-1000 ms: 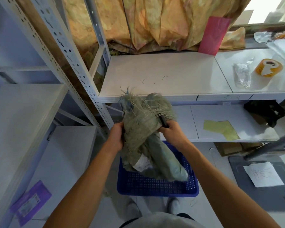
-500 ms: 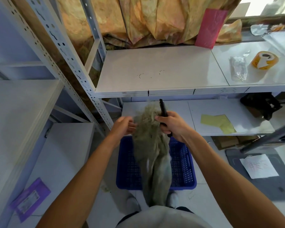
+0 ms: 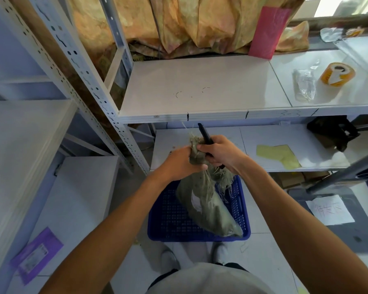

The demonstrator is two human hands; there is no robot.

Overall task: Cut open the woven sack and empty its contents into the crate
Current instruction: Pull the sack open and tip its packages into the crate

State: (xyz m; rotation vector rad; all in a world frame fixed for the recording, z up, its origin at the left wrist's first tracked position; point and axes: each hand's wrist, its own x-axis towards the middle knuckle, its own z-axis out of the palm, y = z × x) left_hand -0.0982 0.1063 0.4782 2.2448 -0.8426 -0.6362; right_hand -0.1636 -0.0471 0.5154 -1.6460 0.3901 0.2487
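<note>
The fingers (image 3: 186, 150) of the left hand (image 3: 176, 164) curl tight round the bunched neck of the woven sack (image 3: 206, 206). The right hand (image 3: 223, 154) presses against it from the other side, its fingers wrapped round a slim black cutting tool (image 3: 204, 133) whose tip points up and away, and also seeming to pinch the cloth. A second ago the sack's frayed mouth stood wide and loose above both hands. Half a second ago the hands were apart, with the sack dangling straight down between them. Now the hands have closed together until they touch, gathering the mouth into a tight wad. A tuft of it shows above the fists, and frayed threads (image 3: 224, 180) spill below the right wrist. The sack's body has swung rightward and hangs slantwise over the blue crate (image 3: 166, 221), its lower end at the crate's near right corner; I cannot tell whether it rests on the mesh floor. The ragged edge suggests the cutting is largely done, but the swollen lower half and the bare mesh suggest the contents are still inside. With the opening held uppermost and squeezed closed, nothing can fall out. My guess is that this is a regrip before upending the sack, and the tool's upward tip so near the cloth and knuckles calls for care.
</note>
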